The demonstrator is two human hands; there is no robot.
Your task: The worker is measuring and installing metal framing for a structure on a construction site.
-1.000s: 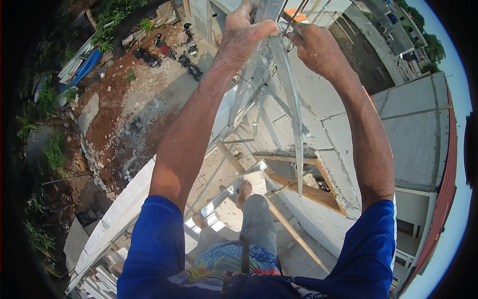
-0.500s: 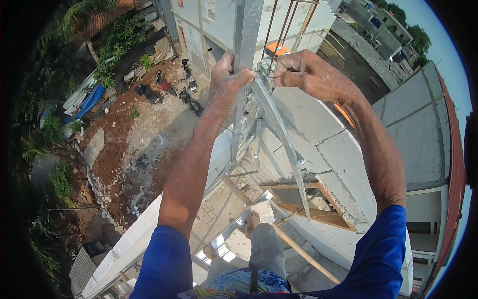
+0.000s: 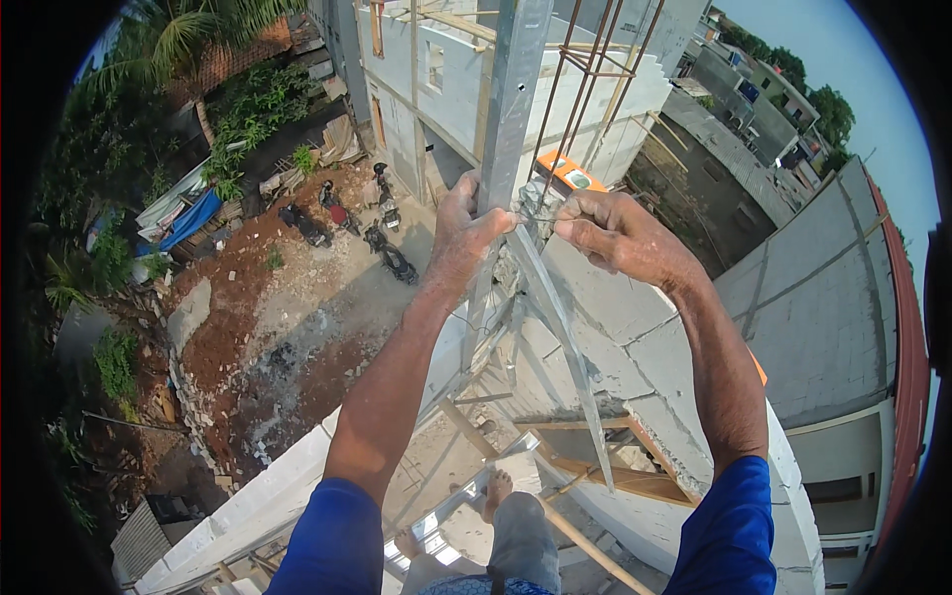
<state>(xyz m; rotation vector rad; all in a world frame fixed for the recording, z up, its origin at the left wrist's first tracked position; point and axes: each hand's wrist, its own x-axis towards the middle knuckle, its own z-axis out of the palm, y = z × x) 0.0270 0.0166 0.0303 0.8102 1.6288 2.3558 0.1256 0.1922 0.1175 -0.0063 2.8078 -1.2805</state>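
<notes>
A grey metal profile [image 3: 514, 94] stands upright before me. My left hand [image 3: 464, 230] is closed round its left side, thumb across the front and fingers partly hidden behind. From the thumb tip a thin wire [image 3: 536, 218] runs right to my right hand [image 3: 627, 238], which pinches it between thumb and bent fingers. A second, narrower metal strip [image 3: 563, 332] slants down to the right from just below the hands. Behind the wire is a rough concrete stub [image 3: 538, 198] with rusty rebar [image 3: 583, 74] rising from it. A loose wire end dangles below my left hand.
The pale block wall [image 3: 654, 337] runs to the right, with a wooden frame [image 3: 625, 466] below. My bare feet [image 3: 498, 491] are on a high support beside a bamboo pole [image 3: 595, 555]. Far below left, motorbikes [image 3: 389, 256] stand on the ground. An orange panel [image 3: 570, 174] lies behind the rebar.
The view has tilted up, so the hands and metal profile sit lower in it. My right hand has drawn slightly away from the profile, and its fingers still pinch the wire.
</notes>
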